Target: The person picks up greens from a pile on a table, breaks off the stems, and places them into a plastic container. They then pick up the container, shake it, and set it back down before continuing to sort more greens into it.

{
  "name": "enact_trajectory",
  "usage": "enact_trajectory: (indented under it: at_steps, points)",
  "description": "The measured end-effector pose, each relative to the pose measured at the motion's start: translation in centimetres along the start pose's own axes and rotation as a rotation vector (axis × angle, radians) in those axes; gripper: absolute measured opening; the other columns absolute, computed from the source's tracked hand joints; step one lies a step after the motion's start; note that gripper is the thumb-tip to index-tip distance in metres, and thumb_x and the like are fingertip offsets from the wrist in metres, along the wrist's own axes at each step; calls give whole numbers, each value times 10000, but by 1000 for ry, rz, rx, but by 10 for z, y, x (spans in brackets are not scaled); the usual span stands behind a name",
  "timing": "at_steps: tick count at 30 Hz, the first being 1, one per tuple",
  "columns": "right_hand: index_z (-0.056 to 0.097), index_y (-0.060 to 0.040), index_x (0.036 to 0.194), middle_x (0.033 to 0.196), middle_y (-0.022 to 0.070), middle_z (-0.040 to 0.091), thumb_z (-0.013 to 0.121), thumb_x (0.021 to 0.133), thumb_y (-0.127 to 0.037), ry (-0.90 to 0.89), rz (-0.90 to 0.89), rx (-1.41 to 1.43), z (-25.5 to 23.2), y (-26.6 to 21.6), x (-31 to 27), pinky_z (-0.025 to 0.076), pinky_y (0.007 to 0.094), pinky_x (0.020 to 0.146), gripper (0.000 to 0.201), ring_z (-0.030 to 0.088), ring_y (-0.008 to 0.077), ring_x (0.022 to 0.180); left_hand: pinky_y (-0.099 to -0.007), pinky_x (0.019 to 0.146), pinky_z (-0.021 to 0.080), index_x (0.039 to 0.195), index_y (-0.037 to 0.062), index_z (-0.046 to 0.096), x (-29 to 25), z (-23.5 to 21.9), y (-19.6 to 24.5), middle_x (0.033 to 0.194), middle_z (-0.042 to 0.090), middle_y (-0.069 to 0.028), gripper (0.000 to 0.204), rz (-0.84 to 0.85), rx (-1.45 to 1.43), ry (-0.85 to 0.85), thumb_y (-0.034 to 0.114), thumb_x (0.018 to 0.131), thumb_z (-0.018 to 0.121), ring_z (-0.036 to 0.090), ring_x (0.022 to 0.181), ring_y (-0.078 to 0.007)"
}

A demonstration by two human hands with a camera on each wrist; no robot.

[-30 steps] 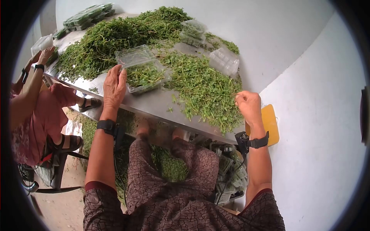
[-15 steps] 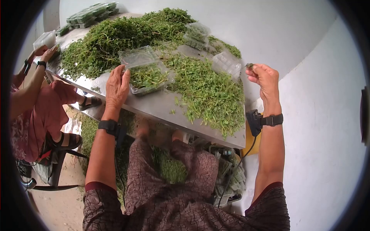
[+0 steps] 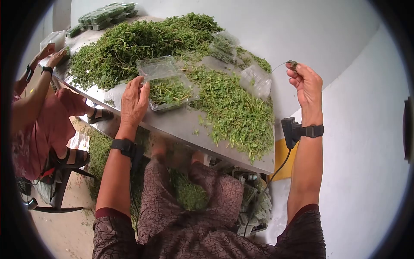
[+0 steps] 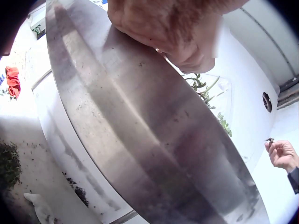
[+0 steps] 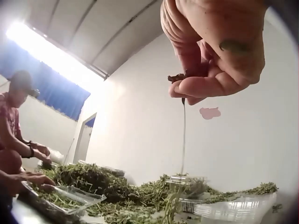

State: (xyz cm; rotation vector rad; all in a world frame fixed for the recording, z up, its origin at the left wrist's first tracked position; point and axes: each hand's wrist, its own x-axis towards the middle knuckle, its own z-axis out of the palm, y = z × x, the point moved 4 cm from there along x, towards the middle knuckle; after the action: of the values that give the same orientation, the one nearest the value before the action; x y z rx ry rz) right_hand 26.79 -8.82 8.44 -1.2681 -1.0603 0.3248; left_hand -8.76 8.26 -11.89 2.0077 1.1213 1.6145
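My right hand (image 3: 309, 90) is raised beside the white wall, off the right end of the table. Between thumb and fingertips it pinches a dark bit of plant (image 5: 176, 78), from which a thin strand hangs. My left hand (image 3: 133, 103) lies by the left side of an open clear plastic box (image 3: 195, 97), its fingers near the hinge corner. Cut green stems with leaves (image 3: 168, 91) partly fill that box, and its lid (image 3: 158, 67) is tipped back. To the right spreads a loose layer of the same greens (image 3: 239, 114).
A large heap of greens (image 3: 129, 45) covers the back of the metal table (image 3: 177, 123). Clear plastic containers (image 3: 256, 82) stand at the right, and filled packs (image 3: 105, 15) are stacked far left. Another person's hands (image 3: 54, 56) work at the left end. A yellow board (image 3: 282, 162) leans below.
My right hand has risen from the right edge of the greens, up and to the right, carrying the dark bit of plant. My left hand stays by the box.
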Motion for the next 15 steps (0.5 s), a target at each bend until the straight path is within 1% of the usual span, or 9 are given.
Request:
enact_trajectory:
  at_steps: [2, 4, 6, 8, 11, 13, 14, 15]
  points:
    - [624, 70, 948, 872, 147, 675, 568, 862, -66, 7, 4, 13, 3, -1, -5, 526, 205, 562, 171, 661, 152, 691, -381, 786, 482, 1127, -11, 540, -3, 0, 0, 986, 585, -195, 329, -3, -15, -4, 244, 920, 522, 610, 877, -310]
    - [625, 68, 955, 879, 150, 678, 561, 868, -64, -149, 72, -120, 17, 0, -18, 527, 207, 569, 171, 661, 152, 695, -378, 784, 484, 1128, -10, 539, 0, 0, 0, 979, 589, -194, 327, 5, 29, -11, 241, 918, 525, 610, 873, -308]
    - [623, 70, 964, 879, 155, 680, 553, 872, -63, -161, 46, -128, 23, -12, -27, 526, 212, 565, 176, 661, 150, 689, -379, 785, 483, 1127, -10, 539, 0, 1, 0, 976, 591, -194, 326, 2, 0, 0, 239, 916, 526, 608, 871, -309]
    - [623, 70, 963, 874, 152, 681, 547, 874, -65, -169, 28, -75, 25, -18, -33, 520, 213, 561, 178, 662, 149, 690, -381, 786, 482, 1126, -9, 538, -2, -1, -1, 972, 593, -194, 325, -5, -25, 6, 237, 915, 527, 607, 869, -310]
    - [624, 68, 958, 876, 153, 682, 545, 878, -68, -198, 36, -80, 23, -16, -39, 516, 206, 551, 176, 664, 146, 688, -384, 788, 480, 1125, -11, 536, -1, 0, 1, 964, 597, -195, 326, -11, -3, -1, 233, 909, 532, 608, 859, -316]
    - [624, 67, 956, 877, 153, 682, 544, 879, -68, -200, 43, -73, 20, -14, -43, 515, 203, 548, 174, 665, 145, 687, -388, 803, 472, 1122, -9, 538, -2, 0, 0, 982, 591, -197, 316, 4, -18, 7, 229, 915, 518, 596, 890, -318]
    - [624, 66, 954, 877, 153, 682, 543, 881, -68, -201, 47, -66, 19, -12, -45, 514, 200, 545, 172, 666, 145, 686, -388, 803, 472, 1122, -9, 538, 0, 2, -8, 982, 591, -197, 316, 1, -16, 3, 229, 915, 518, 596, 890, -318]
    - [624, 66, 954, 877, 153, 682, 543, 881, -68, -198, 55, -65, 19, -10, -48, 514, 200, 545, 172, 666, 145, 686, -390, 811, 469, 1119, -9, 538, 2, 4, -15, 995, 585, -200, 310, 160, 83, 43, 226, 920, 507, 587, 911, -319]
